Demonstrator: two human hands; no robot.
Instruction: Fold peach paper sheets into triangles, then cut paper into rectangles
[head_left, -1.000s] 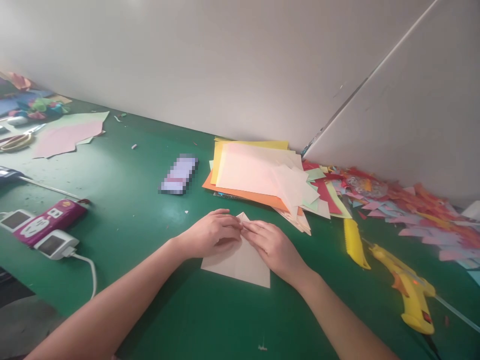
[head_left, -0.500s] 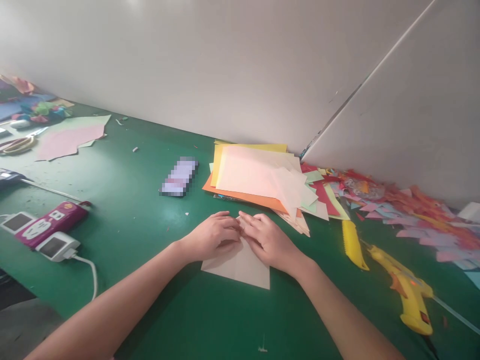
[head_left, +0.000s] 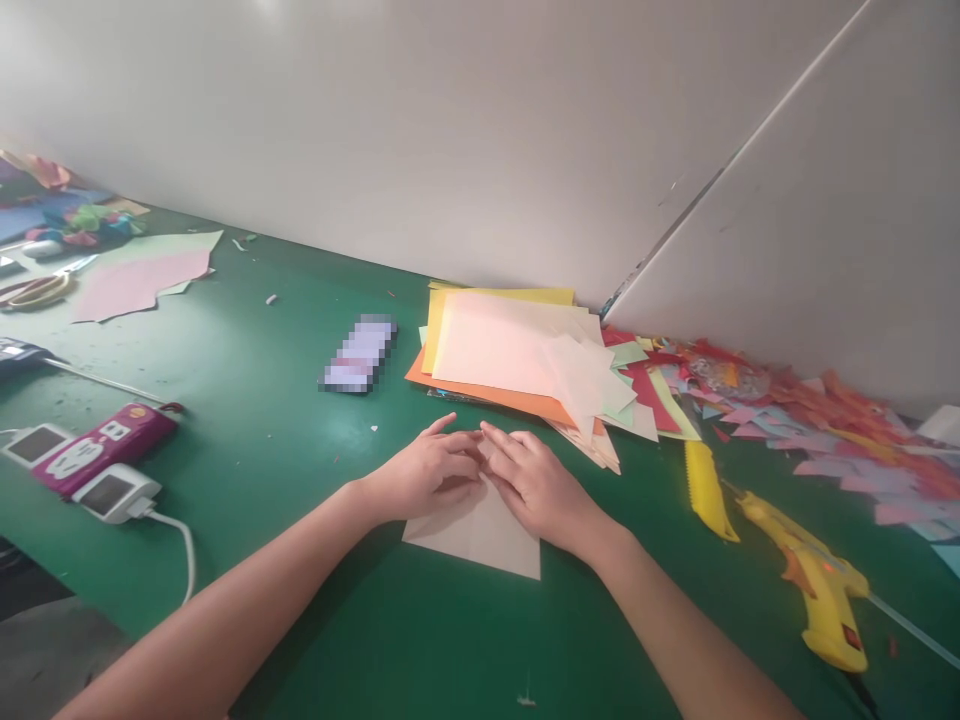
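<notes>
A pale cream sheet of paper (head_left: 472, 545) lies on the green table, its near edge bare and its far part covered by both hands. My left hand (head_left: 431, 470) grips it from the left, fingers bent inward over the paper and one digit raised off it. From the right, my right hand (head_left: 536, 485) holds the same sheet, fingers pressed together near its far end. The fingertips of the two hands meet there. Whatever fold lies beneath them is hidden.
Beyond the hands lies a stack of coloured paper (head_left: 510, 340), with a phone (head_left: 358, 355) to its left. On the right are a yellow cutter (head_left: 707, 490), a yellow glue gun (head_left: 821, 580) and paper cuttings (head_left: 825, 430). A purple power strip (head_left: 105, 450) and scissors (head_left: 41, 290) are at left.
One digit of my left hand has lifted and straightened away from the paper. My right hand and the sheet have hardly moved.
</notes>
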